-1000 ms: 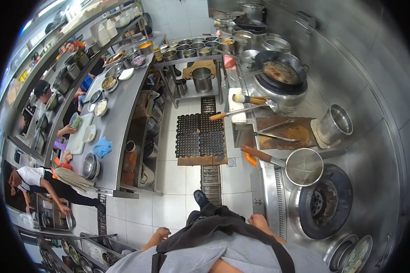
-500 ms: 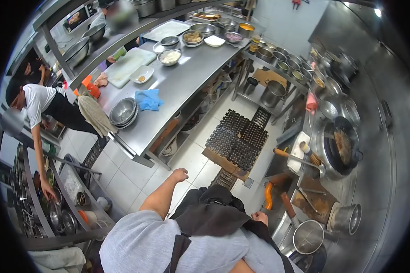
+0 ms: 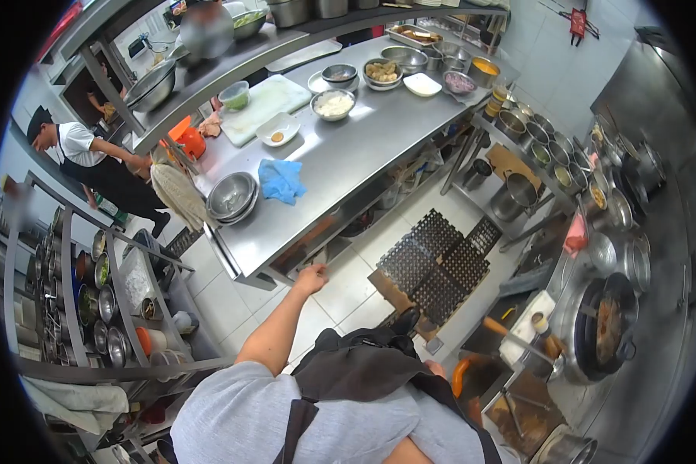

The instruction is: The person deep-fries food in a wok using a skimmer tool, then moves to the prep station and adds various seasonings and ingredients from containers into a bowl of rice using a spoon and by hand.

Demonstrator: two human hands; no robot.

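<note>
My left hand (image 3: 312, 279) reaches forward over the floor tiles, just short of the steel worktable's (image 3: 340, 166) lower front edge. It holds nothing, and its fingers look loosely apart. Beside the dark apron (image 3: 363, 367), only a small part of my right hand (image 3: 436, 369) shows; its fingers are hidden. Nearest to it is an orange curved handle (image 3: 461, 377) by the stove. On the worktable's near end are stacked steel bowls (image 3: 232, 197) and a crumpled blue cloth (image 3: 281, 182). A white dish (image 3: 278, 129) and a cutting board (image 3: 265, 108) lie farther back.
Black perforated mats (image 3: 437, 267) cover part of the floor ahead. A wok (image 3: 607, 325) with food sits at right. At left stands a rack (image 3: 69, 294) holding several steel containers. A person in a black apron (image 3: 104, 174) walks beyond it.
My view has shifted left and forward, nearer the worktable. The co-worker has straightened up, away from the rack. My right hand has slipped mostly behind the apron.
</note>
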